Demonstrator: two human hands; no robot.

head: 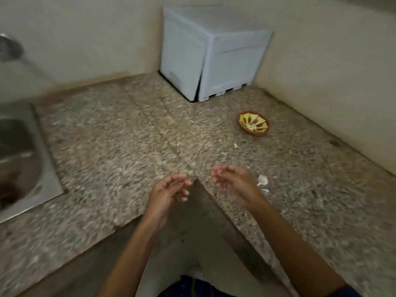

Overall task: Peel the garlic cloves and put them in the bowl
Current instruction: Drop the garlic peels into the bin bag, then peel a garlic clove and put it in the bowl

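I see a small round bowl with a brown rim and yellow inside marked by dark petal streaks, near the speckled grey-brown granite counter's back-right edge, by a pale blue-white plastic box.

Small yellow-patterned bowl upright on the counter; white garlic skins well apart.

A home kitchen is shown. An L-shaped speckled stone desk is built into a corner of plain cream walls. A stainless steel sink is set into the desk at the left edge. A white boxy appliance is placed in the far corner. A small painted clay bowl and pale garlic skin scraps are seen on the desk.
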